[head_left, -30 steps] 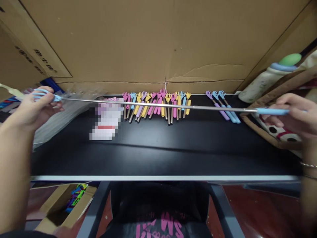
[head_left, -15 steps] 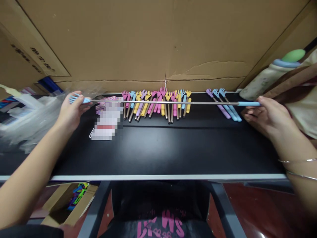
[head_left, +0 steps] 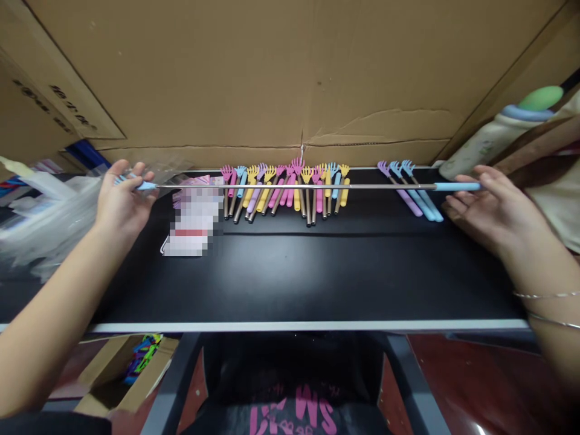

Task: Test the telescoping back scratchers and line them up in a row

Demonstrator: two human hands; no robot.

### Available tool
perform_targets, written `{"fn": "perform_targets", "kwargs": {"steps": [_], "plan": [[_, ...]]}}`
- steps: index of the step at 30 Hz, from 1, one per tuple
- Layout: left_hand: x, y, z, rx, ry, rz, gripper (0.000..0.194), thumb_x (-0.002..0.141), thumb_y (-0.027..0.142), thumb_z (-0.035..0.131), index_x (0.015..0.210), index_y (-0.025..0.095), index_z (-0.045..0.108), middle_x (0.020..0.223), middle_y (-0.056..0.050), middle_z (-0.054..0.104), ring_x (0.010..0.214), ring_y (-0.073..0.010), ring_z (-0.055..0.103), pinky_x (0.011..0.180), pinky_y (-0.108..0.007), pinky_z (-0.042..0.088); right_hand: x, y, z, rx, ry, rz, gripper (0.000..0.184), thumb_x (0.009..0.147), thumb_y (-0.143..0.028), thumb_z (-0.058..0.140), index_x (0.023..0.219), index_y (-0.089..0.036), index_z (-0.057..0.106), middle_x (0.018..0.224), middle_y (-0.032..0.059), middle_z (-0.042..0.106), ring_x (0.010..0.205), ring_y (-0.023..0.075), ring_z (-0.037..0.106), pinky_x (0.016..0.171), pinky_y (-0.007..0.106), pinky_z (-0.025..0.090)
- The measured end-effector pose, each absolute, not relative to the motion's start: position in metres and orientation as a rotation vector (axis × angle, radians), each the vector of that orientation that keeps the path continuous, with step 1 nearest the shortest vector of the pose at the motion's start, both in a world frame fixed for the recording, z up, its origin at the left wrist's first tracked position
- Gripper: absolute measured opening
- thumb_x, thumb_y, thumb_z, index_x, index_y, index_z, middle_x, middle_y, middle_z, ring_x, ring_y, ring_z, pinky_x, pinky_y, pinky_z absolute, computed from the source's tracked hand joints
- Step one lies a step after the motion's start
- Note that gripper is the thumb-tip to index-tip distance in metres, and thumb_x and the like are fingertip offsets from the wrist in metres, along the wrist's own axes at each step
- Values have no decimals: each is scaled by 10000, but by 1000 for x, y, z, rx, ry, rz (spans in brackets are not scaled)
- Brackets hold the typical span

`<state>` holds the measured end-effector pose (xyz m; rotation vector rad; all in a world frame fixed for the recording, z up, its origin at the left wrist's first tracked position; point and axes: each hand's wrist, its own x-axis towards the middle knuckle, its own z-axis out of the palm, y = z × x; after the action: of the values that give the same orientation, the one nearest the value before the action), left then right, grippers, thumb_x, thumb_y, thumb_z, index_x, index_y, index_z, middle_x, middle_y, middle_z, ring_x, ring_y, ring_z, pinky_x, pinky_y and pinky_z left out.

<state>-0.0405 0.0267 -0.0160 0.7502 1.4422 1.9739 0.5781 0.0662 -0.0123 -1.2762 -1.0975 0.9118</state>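
Note:
A telescopic back scratcher (head_left: 290,186) with a thin metal rod stretches level across the view, drawn out long above the black table (head_left: 290,284). At its left end my left hand (head_left: 124,199) holds the blue claw head between thumb and fingers, the other fingers loosely spread. The blue handle at the right end rests between the thumb and fingers of my right hand (head_left: 498,208), whose palm is turned partly up. Behind the rod lies a row of short back scratchers (head_left: 285,190) in pink, yellow, blue and purple. Apart from them, to the right, are one purple and two blue scratchers (head_left: 410,190).
Cardboard (head_left: 290,78) walls the back. Clear plastic bags (head_left: 58,217) and a blurred-out pale item (head_left: 193,220) lie left. A pale bottle (head_left: 489,142) with a green top leans at right. Below the table's left side, an open carton (head_left: 131,386) holds colourful pieces.
Both hands have come inward, and the scratcher spans less of the view than a second ago. In the last half second both hands' fingers have loosened while still holding its ends.

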Motion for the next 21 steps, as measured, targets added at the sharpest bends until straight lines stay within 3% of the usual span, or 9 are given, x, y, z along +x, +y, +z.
{"fn": "perform_targets", "kwargs": {"steps": [5,8,12,16,18,21], "plan": [[-45,32,-15,771,1358,1987,501,569,3,525,990,269,477,1274,21,588,1084,-135,617,698,-231,524,576,61,-6,-1205,-1199,827,311,838,-257,497,1117,-358,592,1282,56,594,1065,240,603,825,469,505],[-50,30,-17,775,1390,1946,459,580,14,544,960,259,466,1295,15,578,1090,-139,616,676,-215,506,572,59,-5,-1228,-1185,800,308,849,-248,528,1114,-388,598,1317,23,587,1111,218,594,868,446,494],[-52,28,-19,722,1414,1951,338,686,147,643,954,268,477,1309,28,583,1098,-144,615,642,-206,484,568,61,-9,-1298,-1118,875,155,883,-303,544,1017,-354,601,1194,11,650,929,177,642,824,386,508],[-48,26,-19,721,1458,1992,156,865,372,550,965,266,496,1376,35,543,1189,-139,577,653,-204,487,564,63,-14,-1332,-973,924,55,897,-330,561,940,-313,589,972,-7,675,735,138,624,742,327,521],[-47,25,-20,754,1463,2016,231,866,473,542,949,263,494,1348,36,561,1190,-147,577,666,-211,495,564,64,-17,-1323,-920,905,30,894,-321,574,914,-302,587,854,-26,648,670,119,603,711,296,519],[-48,25,-23,765,1399,2057,379,756,576,654,916,271,497,1212,48,623,1130,-153,607,677,-225,507,568,67,-23,-1312,-936,848,64,875,-340,597,925,-302,589,777,-33,608,627,117,591,678,285,518]]}}
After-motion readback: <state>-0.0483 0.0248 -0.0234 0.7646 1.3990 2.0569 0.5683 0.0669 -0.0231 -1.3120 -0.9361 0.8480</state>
